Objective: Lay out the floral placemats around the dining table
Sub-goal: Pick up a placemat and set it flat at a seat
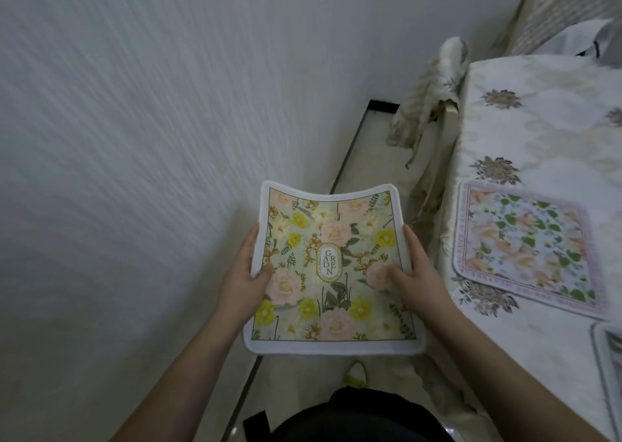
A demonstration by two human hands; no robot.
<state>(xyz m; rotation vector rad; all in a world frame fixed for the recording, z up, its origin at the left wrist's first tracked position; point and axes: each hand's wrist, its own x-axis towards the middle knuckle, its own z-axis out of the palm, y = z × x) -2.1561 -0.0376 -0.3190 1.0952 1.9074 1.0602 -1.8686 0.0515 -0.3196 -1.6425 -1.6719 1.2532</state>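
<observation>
- Left hand [247, 266] grips the green floral placemat's [331, 270] left edge, thumb on top.
- Right hand [412, 270] clasps its right edge, arms outstretched.

Head view, steeply downward, seemingly near hands [330, 273].

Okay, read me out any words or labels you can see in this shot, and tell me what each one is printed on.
"GARDEN", split into three stacked rows "GA", "RD", "EN", in the oval badge at the centre of the green floral placemat held between the left hand and the right hand.
Pink-bordered placemat on the dining table: its border pattern is too blurred to read as text.
</observation>
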